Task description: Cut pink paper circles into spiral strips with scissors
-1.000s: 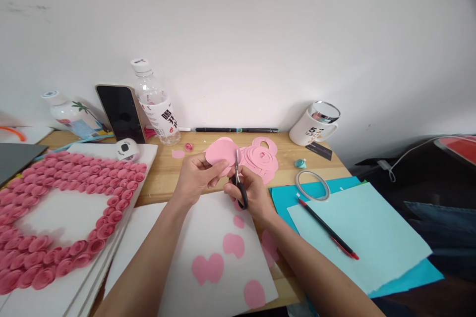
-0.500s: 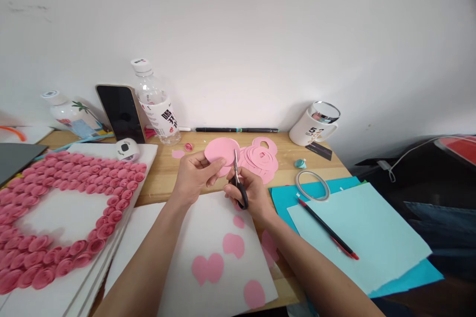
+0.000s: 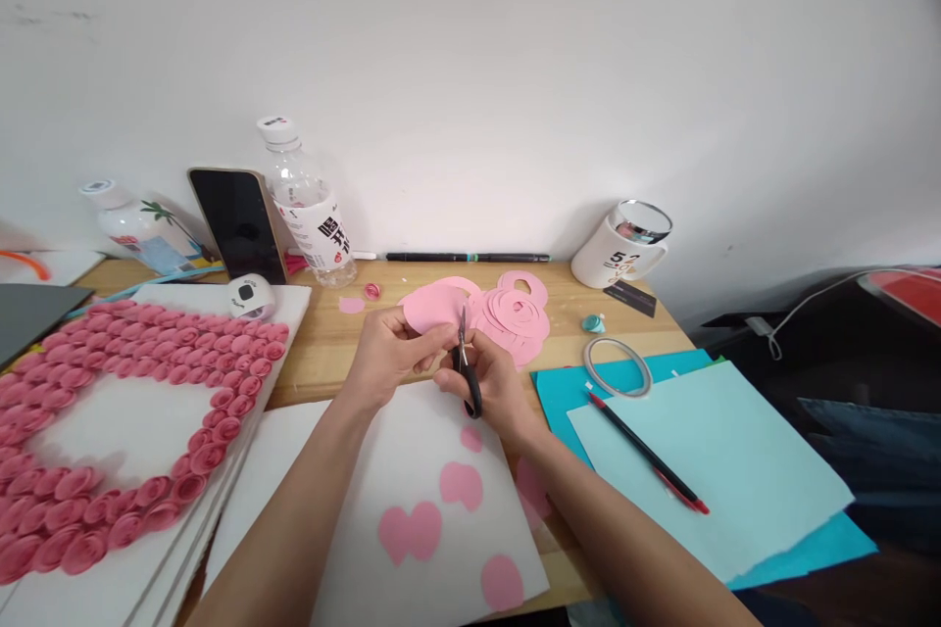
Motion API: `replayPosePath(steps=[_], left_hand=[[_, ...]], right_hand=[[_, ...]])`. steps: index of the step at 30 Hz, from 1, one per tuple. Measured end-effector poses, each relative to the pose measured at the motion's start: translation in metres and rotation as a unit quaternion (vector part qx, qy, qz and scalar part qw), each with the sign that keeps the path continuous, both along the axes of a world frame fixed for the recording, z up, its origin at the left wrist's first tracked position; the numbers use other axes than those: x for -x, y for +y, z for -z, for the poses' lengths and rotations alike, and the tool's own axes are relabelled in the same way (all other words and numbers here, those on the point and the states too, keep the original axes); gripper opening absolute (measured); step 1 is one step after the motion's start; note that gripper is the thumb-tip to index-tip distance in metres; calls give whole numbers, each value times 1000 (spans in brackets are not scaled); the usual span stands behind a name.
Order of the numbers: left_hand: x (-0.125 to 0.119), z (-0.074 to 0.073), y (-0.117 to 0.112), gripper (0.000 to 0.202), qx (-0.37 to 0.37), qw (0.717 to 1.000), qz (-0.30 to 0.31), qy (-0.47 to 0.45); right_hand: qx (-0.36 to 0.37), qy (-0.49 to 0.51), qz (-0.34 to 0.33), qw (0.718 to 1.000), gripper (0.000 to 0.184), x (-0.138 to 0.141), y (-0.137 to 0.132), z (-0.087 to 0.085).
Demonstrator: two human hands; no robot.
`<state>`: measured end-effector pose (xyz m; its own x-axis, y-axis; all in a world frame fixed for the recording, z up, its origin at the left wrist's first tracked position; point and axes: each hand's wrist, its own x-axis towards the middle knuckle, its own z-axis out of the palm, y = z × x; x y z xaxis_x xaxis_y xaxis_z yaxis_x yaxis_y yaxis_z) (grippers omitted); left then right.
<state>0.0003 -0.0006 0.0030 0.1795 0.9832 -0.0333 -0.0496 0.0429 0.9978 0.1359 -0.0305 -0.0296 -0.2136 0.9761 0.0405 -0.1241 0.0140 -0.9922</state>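
Note:
My left hand (image 3: 388, 353) pinches a pink paper circle (image 3: 430, 307) above the wooden desk (image 3: 323, 343). My right hand (image 3: 491, 382) grips small black-handled scissors (image 3: 466, 367), their blades pointing up into the circle's right edge. A strip curls off the circle's top edge. Behind the hands lies a pile of pink paper spirals (image 3: 515, 312). Below them a white sheet (image 3: 412, 490) carries several pink scraps.
A white board with a ring of pink paper roses (image 3: 110, 421) lies at left. At the back stand a phone (image 3: 236, 223), a bottle (image 3: 305, 201), a marker (image 3: 468, 257) and a mug (image 3: 621, 245). Light blue paper (image 3: 706, 460), a red pen (image 3: 647, 454) and a tape ring (image 3: 618, 365) sit right.
The pink circle has turned in my left hand and tilted flatter. The scissors have shifted slightly left along its edge, and a cut strip now shows at the top.

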Motion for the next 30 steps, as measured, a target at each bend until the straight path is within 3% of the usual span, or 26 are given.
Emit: replayPosePath(steps=[4, 30], left_hand=[[0, -1, -1, 31, 27, 1000, 14, 0], [4, -1, 2, 23, 0, 1000, 7, -7]], right_hand=[[-30, -7, 11, 999, 39, -2, 1, -2], [38, 0, 8, 999, 31, -3, 0, -5]])
